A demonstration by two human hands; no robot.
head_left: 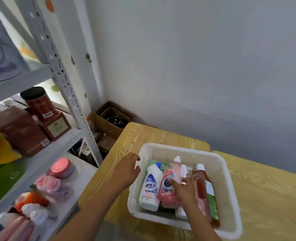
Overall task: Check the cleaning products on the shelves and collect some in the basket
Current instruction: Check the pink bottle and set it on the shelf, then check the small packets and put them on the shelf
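Far left of the grip, a metal shelf unit [65,84] is seen, loaded with brown boxes [20,131] and pink-capped jars [61,168]. The left hand [126,168] is laid loosely spread at the white basket [227,171] rim on the wooden table [265,197]. Just left of the right hand [183,188] a white bottle [151,186] and a red pouch [166,192] lie; its fingers are pressed on a pale pink bottle [177,169], an amber bottle [202,190] crowding its right

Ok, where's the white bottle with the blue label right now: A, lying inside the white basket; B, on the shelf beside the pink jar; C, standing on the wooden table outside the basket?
A: the white bottle lies inside the white basket, at its left side beside a red pouch.
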